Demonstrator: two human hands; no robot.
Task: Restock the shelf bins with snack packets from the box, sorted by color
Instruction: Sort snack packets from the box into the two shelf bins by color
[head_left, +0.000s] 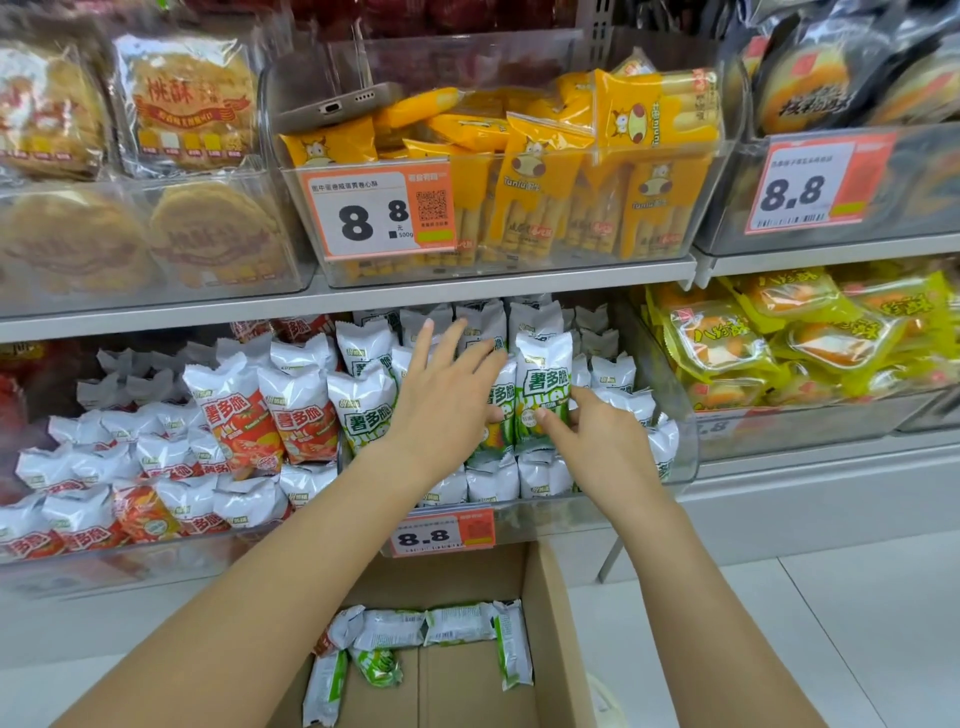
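the upright green packet (543, 387) stands with its long axis vertical, pinched low by the right hand (597, 441), whose grip is closed on it, while the left hand (447, 400) rests flat and open just beside it.

Green packets (543, 384): white-topped, green-printed, standing upright in rows in the clear middle shelf bin (680, 447).
Red packets (236, 410): same white tops, red print, heaped in the neighbouring left bin.
Box (545, 629): open cardboard, below the shelf, a few green packets lying flat inside.
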